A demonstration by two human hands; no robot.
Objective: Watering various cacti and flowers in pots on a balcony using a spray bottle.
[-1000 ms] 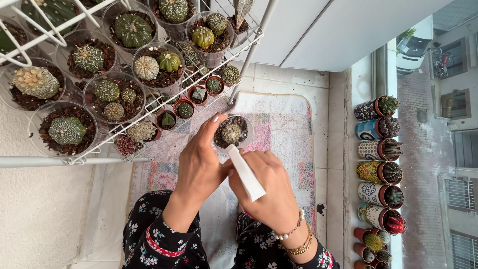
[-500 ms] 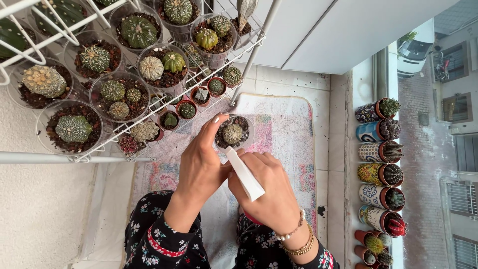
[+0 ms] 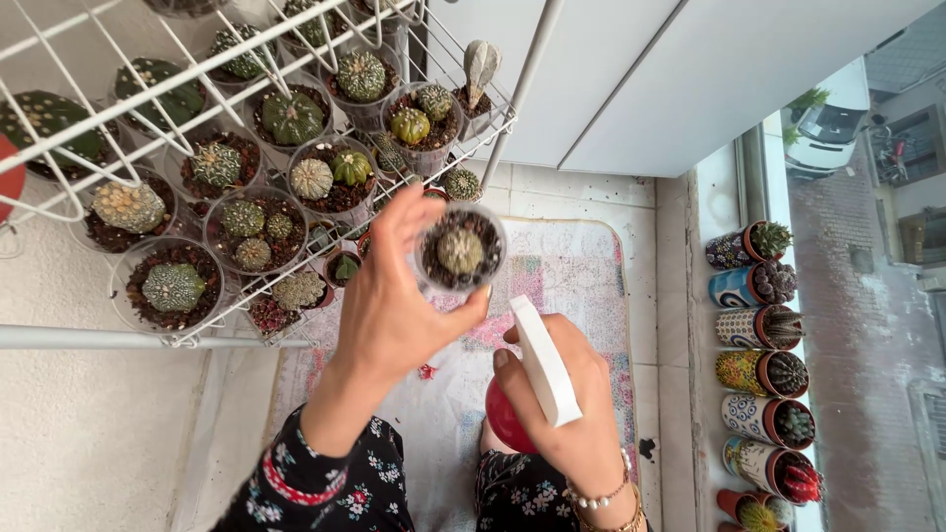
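Cactus pot [image 3: 459,249] is up in my left hand [image 3: 394,315], held in the air over the patterned mat [image 3: 581,286], just in front of the lower corner of the white wire rack [image 3: 246,148]. My grip there is narrow and full: thumb on the near side of the clear cup, fingers curled round the far side, so the cup is pinched at its wall. My right hand [image 3: 567,419] is wrapped around a spray bottle [image 3: 537,379], red body low in the palm, white head on top; that grip is closed tight on the bottle too.

To do this well, I judge I should keep the pot level so the dark gritty soil stays put, hold it steady clear of the rack wire, and keep the nozzle close to the cup but apart from the spines. Thumb pressure should stay light; the thin cup looks as if it would flex.

Pot's mouth faces up at the camera, so its axis runs roughly along my line of sight, with the round cactus [image 3: 460,250] centred in it. Bottle's white head has its long axis running from lower right to upper left, the tip aimed toward the pot, near it but not touching. Along the window ledge, a row of painted pots [image 3: 754,369] lies well apart.
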